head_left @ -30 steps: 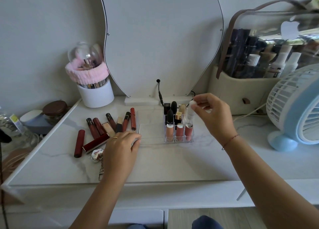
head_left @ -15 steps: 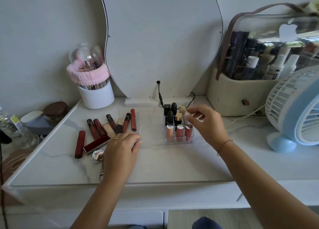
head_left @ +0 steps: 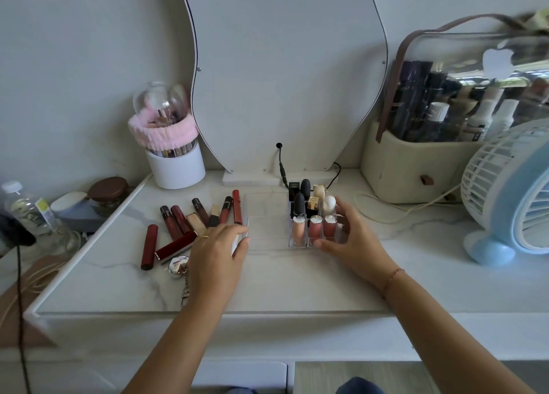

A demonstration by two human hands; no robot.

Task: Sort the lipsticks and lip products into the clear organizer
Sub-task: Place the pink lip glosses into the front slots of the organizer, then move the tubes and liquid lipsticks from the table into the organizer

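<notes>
A: Currently, hand poses?

B: Right hand [head_left: 353,239] low at the right side of the clear organizer [head_left: 315,221], fingers loosely curled against its wall, nothing pinched. Left hand [head_left: 217,251] palm-down, fingertips on the organizer's left edge; whether it grips, can't tell.

A: Products?

B: Three pink glosses [head_left: 315,228] upright in the front row, black lipsticks [head_left: 300,203] behind, white-capped tube [head_left: 329,205] at the right. Loose red lip tubes [head_left: 184,224] lie left of the organizer.

A: Surroundings?

B: White marble-pattern tabletop [head_left: 282,277], mirror [head_left: 285,66] behind, brush cup [head_left: 175,164] left, blue fan [head_left: 511,197] right.
</notes>
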